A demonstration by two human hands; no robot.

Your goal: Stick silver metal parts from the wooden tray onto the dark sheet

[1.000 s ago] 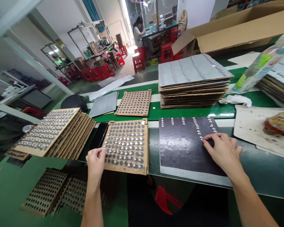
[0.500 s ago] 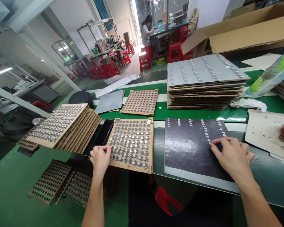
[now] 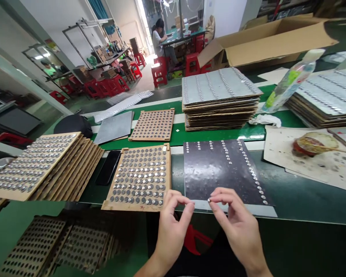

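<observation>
Silver stud (image 3: 209, 200), tiny, pinched between thumb and forefinger of the right hand (image 3: 236, 227). Right grip narrow, holding it just above the near edge of the dark sheet (image 3: 222, 169). Left hand (image 3: 173, 227) sits just left of that stud, left grip narrow too, fingers curled, not touching the stud; anything in it too small to tell.

Dark sheet lies flat on the green worktop (image 3: 178, 140). Studs on it so far: rightmost column runs from the far edge down to the near corner, next column stops partway, columns left of those are only short bits by the far edge. Most of the sheet is bare, lower left especially. Pale strip along its near edge, no studs there.

Left of the dark sheet: wooden tray (image 3: 138, 207) packed with round metal studs, some shiny, some dull; exact count can't be read. Further left, black phone (image 3: 108, 167), then stack of wooden trays (image 3: 72, 169), top one full of studs.

Beyond the dark sheet: stack of grey sheets (image 3: 219, 115), top sheet with long stud columns across its whole length. Also beyond it, second wooden tray (image 3: 164, 139) and bare grey sheet (image 3: 113, 127). Right of the dark sheet: stained paper (image 3: 279, 154) with a food bag (image 3: 314, 143) on it, white rag (image 3: 265, 120), plastic bottle (image 3: 291, 80).
</observation>
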